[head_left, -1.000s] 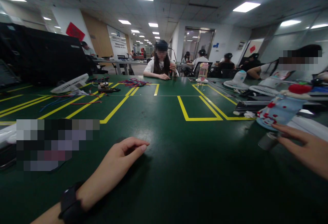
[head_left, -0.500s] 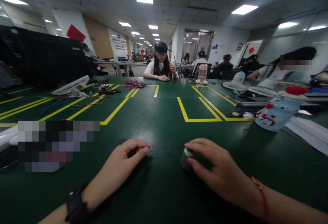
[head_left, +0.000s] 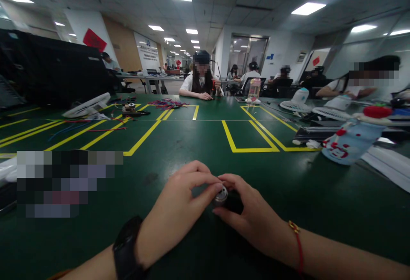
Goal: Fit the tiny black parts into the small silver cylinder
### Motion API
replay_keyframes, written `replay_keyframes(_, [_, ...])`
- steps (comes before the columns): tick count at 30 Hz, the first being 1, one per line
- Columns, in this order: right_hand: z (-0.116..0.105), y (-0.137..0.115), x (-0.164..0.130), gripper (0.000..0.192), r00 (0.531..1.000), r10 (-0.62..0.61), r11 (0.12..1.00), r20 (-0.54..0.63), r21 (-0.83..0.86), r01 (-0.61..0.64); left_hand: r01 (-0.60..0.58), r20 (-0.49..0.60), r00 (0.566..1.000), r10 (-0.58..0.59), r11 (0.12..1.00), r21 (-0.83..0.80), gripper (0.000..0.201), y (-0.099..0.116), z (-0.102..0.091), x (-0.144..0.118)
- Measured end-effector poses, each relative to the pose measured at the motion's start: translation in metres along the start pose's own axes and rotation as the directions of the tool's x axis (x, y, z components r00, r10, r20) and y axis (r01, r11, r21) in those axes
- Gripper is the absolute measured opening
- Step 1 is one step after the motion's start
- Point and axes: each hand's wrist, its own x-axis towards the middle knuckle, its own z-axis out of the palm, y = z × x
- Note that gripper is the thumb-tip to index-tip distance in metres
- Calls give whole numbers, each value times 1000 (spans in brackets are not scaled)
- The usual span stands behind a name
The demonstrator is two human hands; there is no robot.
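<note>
A small grey metal cylinder [head_left: 221,195] lies on the green table [head_left: 205,147] in front of me, held between both hands. My left hand [head_left: 181,205], with a black watch on the wrist, pinches its left end with thumb and fingers. My right hand [head_left: 251,218], with a red string bracelet, covers its right side, so most of the cylinder is hidden.
A light blue bottle with red marks [head_left: 347,143] lies at the right beside white sheets [head_left: 387,162]. White fan parts [head_left: 86,105] and coloured wires [head_left: 166,102] lie farther back. People sit at the far side [head_left: 201,79] and right [head_left: 368,83]. Yellow tape lines [head_left: 248,139] mark the tabletop.
My right hand reached to the right, took the grey cylinder and brought it to the middle. My left hand moved right and now grips it too.
</note>
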Motion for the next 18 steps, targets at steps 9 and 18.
replay_keyframes(9, [-7, -1, -9, 48, 999, -15, 998, -31, -62, 13, 80, 155, 984, -89, 995, 66, 13, -41, 9, -16])
replay_keyframes(18, [-59, 46, -26, 51, 952, 49, 974, -302, -198, -113, 193, 105, 976, -192, 981, -3, 21, -47, -16, -23])
